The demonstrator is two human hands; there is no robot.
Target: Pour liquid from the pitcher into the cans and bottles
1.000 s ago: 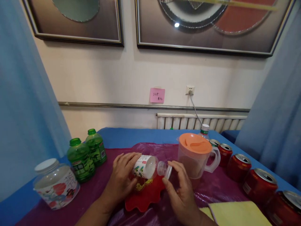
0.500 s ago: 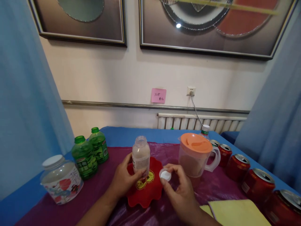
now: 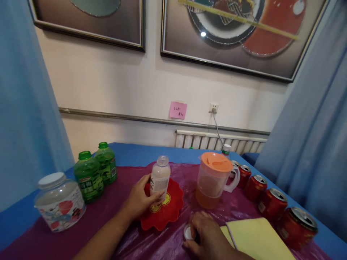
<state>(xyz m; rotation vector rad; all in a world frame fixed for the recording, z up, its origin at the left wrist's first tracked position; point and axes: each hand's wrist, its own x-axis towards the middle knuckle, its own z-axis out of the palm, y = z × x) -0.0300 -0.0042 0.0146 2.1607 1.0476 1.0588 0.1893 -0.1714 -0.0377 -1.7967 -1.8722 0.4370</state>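
**White cap (image 3: 188,234) off, bottle (image 3: 160,177) upright**

My left hand (image 3: 139,198) wraps the bottle, thumb in front and fingers behind, over the red dish (image 3: 173,204); I cannot tell whether the base touches the dish. The mouth points up, presumably to prevent spills.

My right hand (image 3: 205,232) curls beside the white cap, low over the purple sheet (image 3: 189,174), right of the dish. I cannot tell whether its fingers pinch the cap or merely touch it.

The jug (image 3: 208,184) stands handle outward, likely for easy lifting. Cans line the right side, probably to stay clear of my hands.

Count:
- One each: held bottle, cap, dish, jug, jar (image 3: 61,206), yellow cloth (image 3: 260,238).
- Two green bottles (image 3: 88,178).
- Four red cans (image 3: 272,205), plus one can partly hidden by the jug.
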